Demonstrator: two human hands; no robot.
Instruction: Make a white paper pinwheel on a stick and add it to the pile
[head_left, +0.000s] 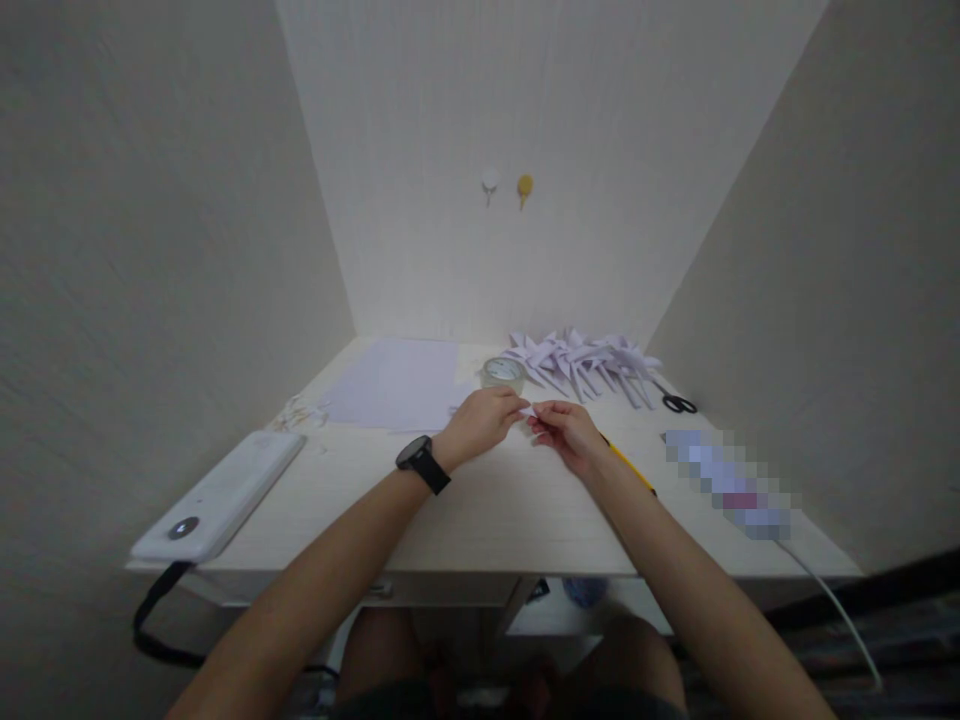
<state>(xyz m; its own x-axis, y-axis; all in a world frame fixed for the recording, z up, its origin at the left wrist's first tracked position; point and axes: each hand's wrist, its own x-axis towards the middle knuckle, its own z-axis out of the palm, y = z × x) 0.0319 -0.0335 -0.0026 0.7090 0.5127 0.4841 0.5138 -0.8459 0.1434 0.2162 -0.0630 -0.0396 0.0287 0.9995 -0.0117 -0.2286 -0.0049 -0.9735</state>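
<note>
Both hands meet above the middle of the table. My left hand (484, 422), with a black watch on the wrist, pinches one end of a small piece of white paper (529, 410). On the other side, the fingertips of my right hand (568, 430) are closed on the same piece. Its exact shape is mostly hidden by the fingers. Just behind my left hand stands a roll of clear tape (501, 372). A slim yellow tool (631, 468), partly covered by my right wrist, lies beside my right forearm.
White paper sheets (397, 385) lie back left, near small white scraps (300, 412). Folded white paper pinwheels (581, 362) are heaped at the back right, beside black scissors (679, 403). A white device (217, 500) rests front left; a blurred object (724, 480) with a cord lies right.
</note>
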